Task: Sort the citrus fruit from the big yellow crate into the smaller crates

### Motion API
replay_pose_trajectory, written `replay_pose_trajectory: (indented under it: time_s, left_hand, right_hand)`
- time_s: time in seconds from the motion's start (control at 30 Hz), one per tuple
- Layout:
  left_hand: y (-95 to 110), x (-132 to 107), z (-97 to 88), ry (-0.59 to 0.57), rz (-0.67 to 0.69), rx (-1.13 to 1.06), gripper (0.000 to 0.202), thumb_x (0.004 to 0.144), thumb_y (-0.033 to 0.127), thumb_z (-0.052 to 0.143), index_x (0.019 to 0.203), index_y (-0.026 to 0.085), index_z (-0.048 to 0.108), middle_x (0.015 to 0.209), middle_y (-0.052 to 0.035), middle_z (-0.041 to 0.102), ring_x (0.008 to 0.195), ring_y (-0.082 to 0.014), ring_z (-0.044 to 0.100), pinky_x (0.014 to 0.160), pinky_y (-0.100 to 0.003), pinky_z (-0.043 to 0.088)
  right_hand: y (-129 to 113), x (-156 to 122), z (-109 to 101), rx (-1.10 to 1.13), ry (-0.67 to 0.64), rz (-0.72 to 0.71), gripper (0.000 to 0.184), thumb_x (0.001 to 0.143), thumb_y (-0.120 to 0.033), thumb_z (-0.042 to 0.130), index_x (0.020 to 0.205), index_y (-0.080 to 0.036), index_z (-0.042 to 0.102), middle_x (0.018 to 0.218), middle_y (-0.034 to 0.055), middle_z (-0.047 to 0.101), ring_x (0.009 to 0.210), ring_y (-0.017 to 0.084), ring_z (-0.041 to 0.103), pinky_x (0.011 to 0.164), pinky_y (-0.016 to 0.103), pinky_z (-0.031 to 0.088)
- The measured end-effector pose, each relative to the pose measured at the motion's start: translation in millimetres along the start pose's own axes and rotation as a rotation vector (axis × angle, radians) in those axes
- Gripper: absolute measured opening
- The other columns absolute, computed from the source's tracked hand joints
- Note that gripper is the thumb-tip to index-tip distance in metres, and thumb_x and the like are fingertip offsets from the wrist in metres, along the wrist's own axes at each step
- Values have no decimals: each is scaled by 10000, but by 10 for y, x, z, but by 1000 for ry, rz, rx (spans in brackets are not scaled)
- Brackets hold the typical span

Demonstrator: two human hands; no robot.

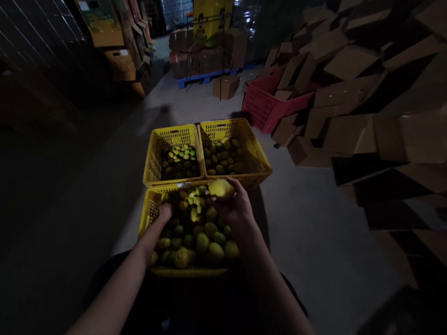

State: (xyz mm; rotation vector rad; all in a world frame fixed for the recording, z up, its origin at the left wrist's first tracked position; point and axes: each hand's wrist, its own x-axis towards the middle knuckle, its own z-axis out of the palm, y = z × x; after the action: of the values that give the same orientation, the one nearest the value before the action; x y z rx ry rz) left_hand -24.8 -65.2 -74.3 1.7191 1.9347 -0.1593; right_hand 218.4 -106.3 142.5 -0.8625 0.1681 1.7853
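Observation:
My right hand (238,207) holds a large yellow lemon (221,190), its fingers and thumb curled round it, above the near yellow crate (188,272). My left hand (165,212) reaches down into the left side of that crate, its fingers curled and partly hidden among the fruit. What it grips cannot be made out in the dim light. Green and yellow lemons (202,243) fill much of the near crate, several lit brightly near its far end.
Two more yellow crates, left (150,156) and right (256,151), stand just beyond, each partly filled with smaller-looking fruit. A red crate (260,104) and heaped cardboard boxes (352,135) lie to the right. Farther back are a loaded blue pallet (209,77) and stacked cartons (120,64).

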Motion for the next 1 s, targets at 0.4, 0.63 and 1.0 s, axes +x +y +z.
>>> replay_pose_trajectory:
  time_s: [0.4, 0.63, 1.0]
  left_hand:
    - [118, -448, -848, 202, 54, -7, 455, 572, 363, 840, 929, 116, 701, 1013, -129, 700, 1068, -347, 594, 894, -369, 422]
    - [234, -1083, -1588, 201, 185, -1171, 480, 637, 476, 780, 937, 107, 717, 836, -92, 726, 746, -190, 652, 706, -271, 494]
    - [636, -1341, -1202, -352, 441, -1928, 484, 795, 338, 632, 1234, 149, 560, 931, -95, 732, 733, -207, 700, 766, -343, 554]
  right_hand:
    - [160, -136, 173, -65, -134, 104, 252, 917, -317, 428, 803, -153, 581, 592, 52, 643, 563, 163, 636, 402, 188, 455]
    - [285, -154, 204, -119, -217, -56, 76, 843, -243, 546, 785, -205, 577, 574, 3, 646, 547, 168, 631, 485, 252, 538]
    - [449, -87, 154, -401, -414, -152, 269, 636, -369, 696, 814, -186, 610, 645, 21, 693, 502, 180, 625, 386, 246, 445]
